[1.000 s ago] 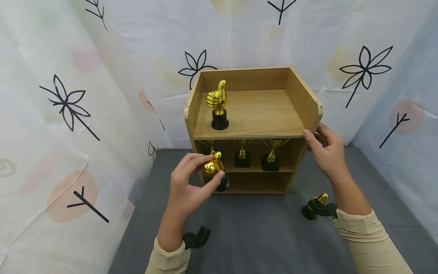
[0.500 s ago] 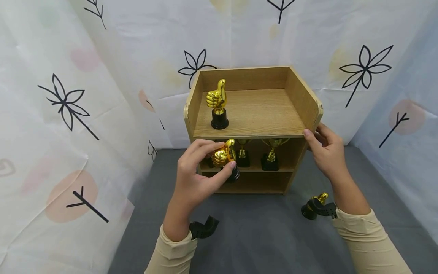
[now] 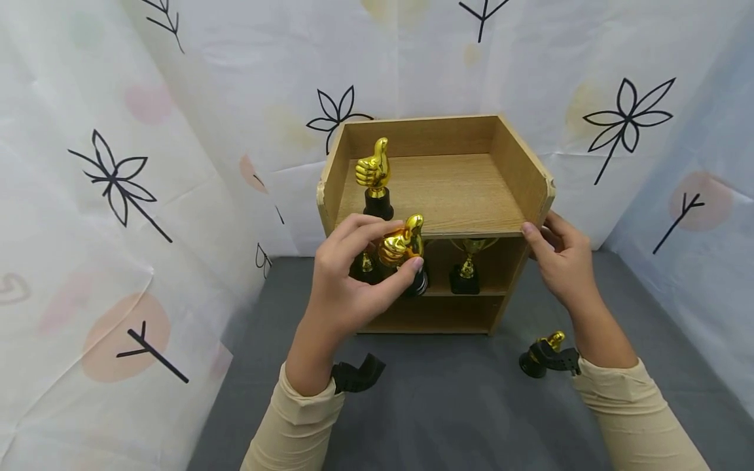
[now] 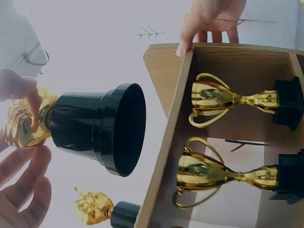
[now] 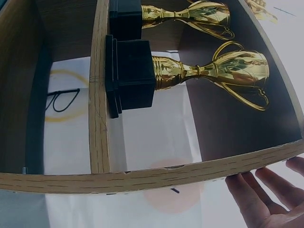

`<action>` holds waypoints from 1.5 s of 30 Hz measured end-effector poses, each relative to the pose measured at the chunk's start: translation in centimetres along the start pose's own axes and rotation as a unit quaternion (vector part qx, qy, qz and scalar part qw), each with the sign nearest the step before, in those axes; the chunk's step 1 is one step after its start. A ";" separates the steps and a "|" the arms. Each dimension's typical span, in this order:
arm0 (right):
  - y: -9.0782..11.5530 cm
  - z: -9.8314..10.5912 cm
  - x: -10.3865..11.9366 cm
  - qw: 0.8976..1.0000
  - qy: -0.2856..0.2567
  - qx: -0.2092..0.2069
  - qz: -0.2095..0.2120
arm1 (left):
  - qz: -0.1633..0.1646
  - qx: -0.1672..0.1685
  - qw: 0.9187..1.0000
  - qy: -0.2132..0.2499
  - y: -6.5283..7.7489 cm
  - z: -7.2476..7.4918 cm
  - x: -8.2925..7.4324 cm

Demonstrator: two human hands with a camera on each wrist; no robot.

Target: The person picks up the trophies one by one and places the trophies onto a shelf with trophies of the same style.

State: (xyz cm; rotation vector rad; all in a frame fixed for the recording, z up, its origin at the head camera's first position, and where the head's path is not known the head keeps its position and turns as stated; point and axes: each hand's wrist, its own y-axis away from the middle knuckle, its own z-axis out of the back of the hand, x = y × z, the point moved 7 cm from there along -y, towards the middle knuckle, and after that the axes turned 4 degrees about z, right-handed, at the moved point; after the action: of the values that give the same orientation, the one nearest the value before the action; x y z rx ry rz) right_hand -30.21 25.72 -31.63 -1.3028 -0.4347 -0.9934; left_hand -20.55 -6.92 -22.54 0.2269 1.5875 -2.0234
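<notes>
My left hand (image 3: 356, 281) pinches a gold thumbs-up trophy (image 3: 396, 250) by its gold top, in front of the wooden shelf (image 3: 453, 190) near its top board. In the left wrist view the hollow black base (image 4: 78, 118) points toward the shelf. My right hand (image 3: 562, 261) grips the shelf's right side, its thumb on the front edge of the top board. Another thumbs-up trophy (image 3: 375, 171) stands upright at the left on the top board. Cup trophies (image 3: 467, 267) stand on the middle level, some partly hidden behind my left hand.
A further thumbs-up trophy (image 3: 533, 361) is on the grey table (image 3: 448, 399), beside my right wrist and partly hidden by the wrist mount (image 3: 556, 358). Raised wooden walls (image 3: 524, 163) edge the top board at the back and sides. Patterned cloth (image 3: 235, 85) hangs behind.
My left hand has risen and moved right with the thumbs-up trophy, from before the lower levels up to the top board's front edge. My right hand keeps its place on the shelf.
</notes>
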 end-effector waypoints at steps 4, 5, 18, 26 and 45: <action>-0.1 0.0 0.1 1.000 -0.002 0.003 0.003 | -0.005 0.004 1.000 0.002 -1.2 -0.3 0.0; 0.0 0.0 0.1 1.000 -0.004 0.003 0.002 | -0.007 0.005 1.000 0.003 -1.4 -0.5 0.0; 0.8 -0.1 -0.1 1.000 0.002 0.004 0.004 | -0.026 0.009 1.000 -0.004 -3.6 -1.9 1.0; 0.7 -0.1 0.0 1.000 0.000 0.003 0.007 | -0.018 0.016 0.999 -0.028 -5.2 -2.5 1.3; 0.2 0.1 0.3 1.000 0.015 -0.002 0.006 | 0.044 0.057 0.996 -0.059 -7.7 -4.9 2.2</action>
State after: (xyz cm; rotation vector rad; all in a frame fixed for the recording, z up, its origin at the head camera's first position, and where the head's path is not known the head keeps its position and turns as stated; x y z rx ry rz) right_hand -29.83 25.65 -31.51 -1.2908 -0.4017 -1.0023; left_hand -27.34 -1.86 -18.49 0.2114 1.3688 -2.0214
